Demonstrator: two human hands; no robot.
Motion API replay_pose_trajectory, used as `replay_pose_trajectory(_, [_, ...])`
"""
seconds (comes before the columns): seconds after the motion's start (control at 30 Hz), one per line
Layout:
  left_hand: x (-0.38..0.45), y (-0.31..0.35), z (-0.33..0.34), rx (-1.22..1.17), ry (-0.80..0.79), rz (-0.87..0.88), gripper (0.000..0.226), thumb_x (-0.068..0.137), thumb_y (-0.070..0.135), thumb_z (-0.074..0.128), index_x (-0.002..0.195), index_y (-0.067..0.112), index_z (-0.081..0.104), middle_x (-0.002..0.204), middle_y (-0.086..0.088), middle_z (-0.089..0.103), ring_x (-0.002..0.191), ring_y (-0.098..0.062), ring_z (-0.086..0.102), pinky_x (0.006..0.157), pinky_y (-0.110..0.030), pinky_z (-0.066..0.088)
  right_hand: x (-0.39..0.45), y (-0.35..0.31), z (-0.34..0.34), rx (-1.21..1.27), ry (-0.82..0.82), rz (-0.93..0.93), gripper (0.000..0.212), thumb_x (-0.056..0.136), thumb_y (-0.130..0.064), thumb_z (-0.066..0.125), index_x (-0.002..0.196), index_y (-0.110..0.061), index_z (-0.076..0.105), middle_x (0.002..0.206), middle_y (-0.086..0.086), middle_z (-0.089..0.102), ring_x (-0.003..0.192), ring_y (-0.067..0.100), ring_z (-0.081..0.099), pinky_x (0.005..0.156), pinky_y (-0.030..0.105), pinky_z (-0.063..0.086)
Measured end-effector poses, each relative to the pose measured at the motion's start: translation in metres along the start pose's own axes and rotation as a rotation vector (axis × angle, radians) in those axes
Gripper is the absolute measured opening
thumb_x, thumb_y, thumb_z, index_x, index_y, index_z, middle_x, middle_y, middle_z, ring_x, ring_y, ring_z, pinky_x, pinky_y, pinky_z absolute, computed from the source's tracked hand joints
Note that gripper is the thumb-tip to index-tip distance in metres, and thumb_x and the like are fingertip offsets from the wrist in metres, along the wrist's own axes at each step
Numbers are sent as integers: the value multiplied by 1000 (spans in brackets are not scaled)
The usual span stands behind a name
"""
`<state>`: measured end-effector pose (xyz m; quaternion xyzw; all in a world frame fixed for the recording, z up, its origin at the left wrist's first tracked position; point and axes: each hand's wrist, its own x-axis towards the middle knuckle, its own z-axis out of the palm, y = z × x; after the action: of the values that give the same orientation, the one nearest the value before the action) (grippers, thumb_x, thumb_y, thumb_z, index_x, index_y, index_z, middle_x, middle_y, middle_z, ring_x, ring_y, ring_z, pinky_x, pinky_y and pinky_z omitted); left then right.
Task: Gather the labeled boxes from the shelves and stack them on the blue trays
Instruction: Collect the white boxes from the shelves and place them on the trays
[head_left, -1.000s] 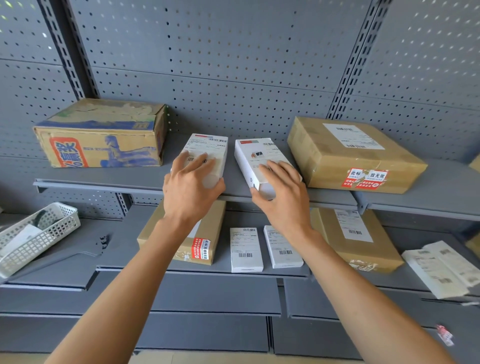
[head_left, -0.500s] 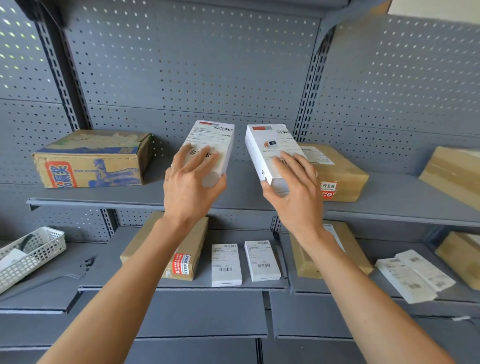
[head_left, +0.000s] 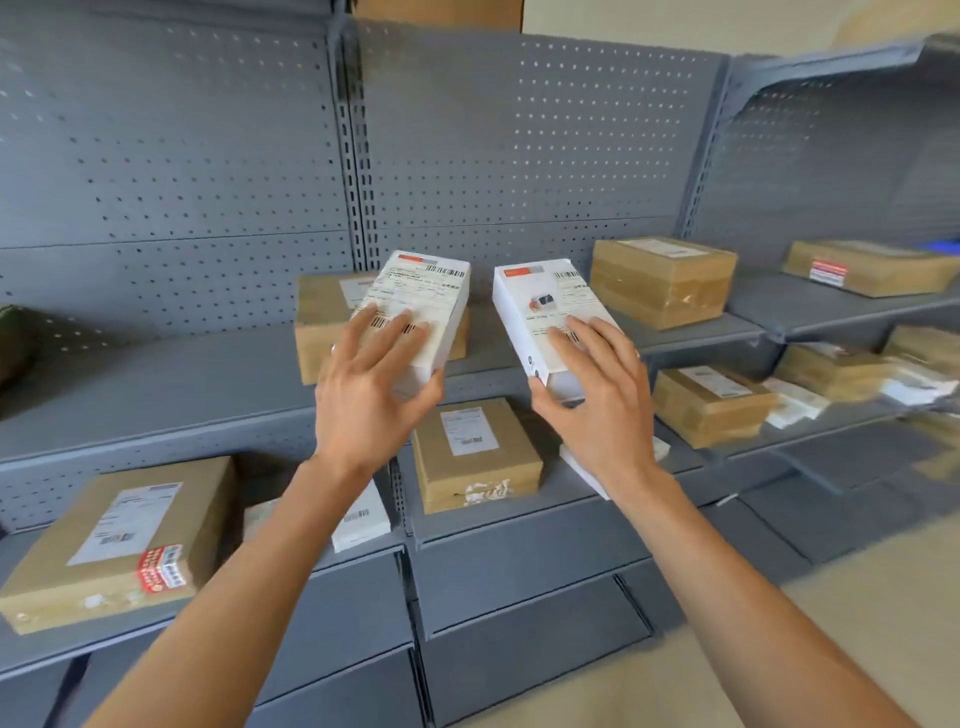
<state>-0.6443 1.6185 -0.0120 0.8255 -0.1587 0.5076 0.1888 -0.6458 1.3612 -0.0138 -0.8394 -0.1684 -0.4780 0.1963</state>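
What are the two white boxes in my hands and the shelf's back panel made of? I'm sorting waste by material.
The white box in the left hand and the white box in the right hand look like smooth coated paperboard: crisp folded edges, stuck-on paper labels. The back panel appears to be grey painted sheet metal: regular punched holes, slotted uprights.

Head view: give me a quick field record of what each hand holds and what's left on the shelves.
left hand: grips white labeled box, lifted off shelf
right hand: grips second white box, lifted off shelf
upper shelf: brown cartons, one at
lower shelf: brown carton, larger carton, flat white parcels
blue trays: not in view
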Motion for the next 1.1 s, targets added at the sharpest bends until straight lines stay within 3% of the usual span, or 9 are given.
replay_pose_trajectory(0.23, [-6,110,68,-153,-104,85,43,90,42,66,126,18,70,138,1,63,138,-32,46,95,-55,51,-52,88,-90,-168,-16,111,46,86,-42,66,124,-15,68,140,2,58,134,26,47,100,50,47])
replay_pose_trajectory(0.57, [-11,246,151,-370,-238,203,43,90,47,63,124,23,70,139,4,62,139,-30,45,88,-57,52,-117,173,-189,-383,-16,325,52,84,-43,72,130,-19,65,146,2,54,139,25,41,101,49,44])
replay_pose_trajectory(0.83, [-14,338,223,-546,-247,281,39,87,44,63,118,23,73,133,5,65,133,-29,51,80,-52,54,-157,238,-233,-536,-3,431,50,85,-45,66,127,-19,66,142,4,57,135,30,46,95,52,48])
replay_pose_trajectory(1.1, [-4,408,329,-722,-300,326,43,88,45,65,122,20,72,135,1,64,135,-30,49,94,-57,51,-160,324,-257,-676,-28,502,52,84,-41,75,130,-20,65,145,4,54,137,29,44,93,52,49])
